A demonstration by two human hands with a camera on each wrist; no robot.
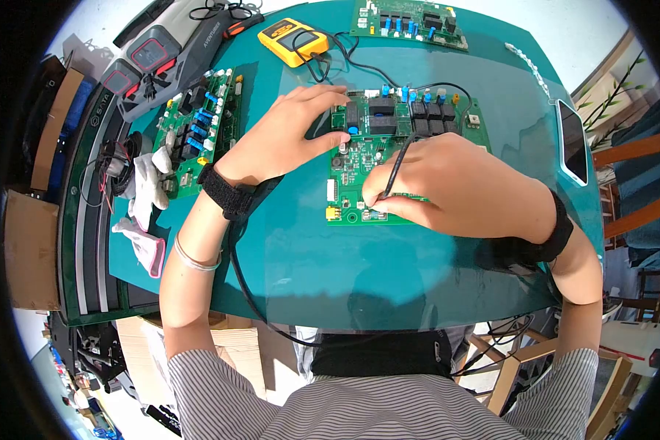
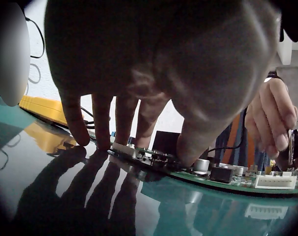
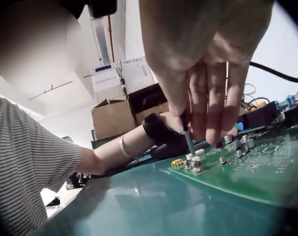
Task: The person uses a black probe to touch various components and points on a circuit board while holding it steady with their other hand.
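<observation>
A green circuit board (image 1: 356,158) with black blocks and blue parts lies on the teal table. My right hand (image 1: 455,187) pinches a dark cabled probe (image 3: 189,140), its tip down at the board's near left corner, close to a yellow connector (image 3: 178,162). My left hand (image 1: 290,136) rests at the board's left edge, fingers spread and fairly straight, the thumb touching the board beside a silver capacitor (image 2: 201,166). In the left wrist view, the fingertips of the left hand (image 2: 134,98) come down at the edge and on the table.
A yellow meter (image 1: 293,42) with black leads lies beyond the board. Other circuit boards stand left (image 1: 198,132) and at the far edge (image 1: 411,23). A phone (image 1: 572,143) lies right; gloves (image 1: 145,194) and a grey tool case (image 1: 191,59) are left.
</observation>
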